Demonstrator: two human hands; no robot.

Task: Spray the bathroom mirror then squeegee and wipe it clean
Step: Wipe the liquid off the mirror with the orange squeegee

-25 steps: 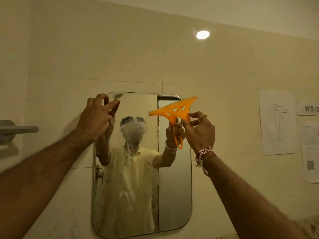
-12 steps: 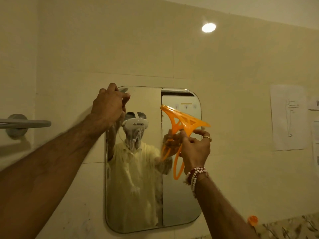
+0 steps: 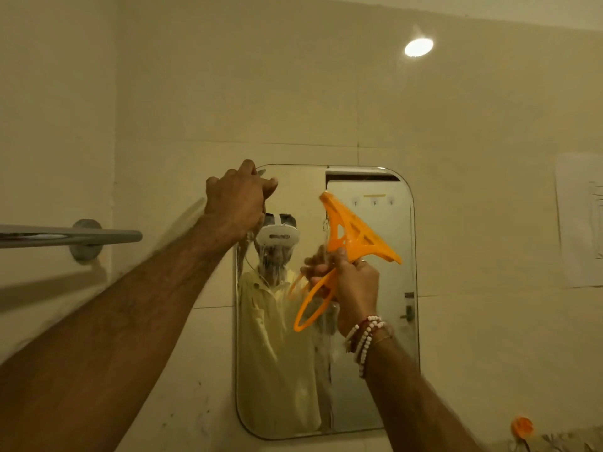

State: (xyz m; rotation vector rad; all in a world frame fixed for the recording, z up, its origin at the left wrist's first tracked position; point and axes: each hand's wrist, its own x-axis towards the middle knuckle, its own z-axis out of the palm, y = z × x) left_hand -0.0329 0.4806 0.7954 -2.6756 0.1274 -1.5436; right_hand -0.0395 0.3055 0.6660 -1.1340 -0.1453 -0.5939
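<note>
gripping one orange squeegee (image 3: 350, 236), the right hand (image 3: 355, 288) faces one mirror (image 3: 372, 386); left hand (image 3: 236, 203) curls closed at its top corner.

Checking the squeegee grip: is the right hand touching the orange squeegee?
Touching. The head view shows the right hand closed around the orange squeegee at its handle.

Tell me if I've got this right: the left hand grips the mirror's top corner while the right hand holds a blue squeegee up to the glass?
Nearly. The squeegee is orange, not blue, as the head view shows. The rest stands: the left hand grips the top corner of the mirror, and the right hand holds the squeegee up to the glass.
</note>
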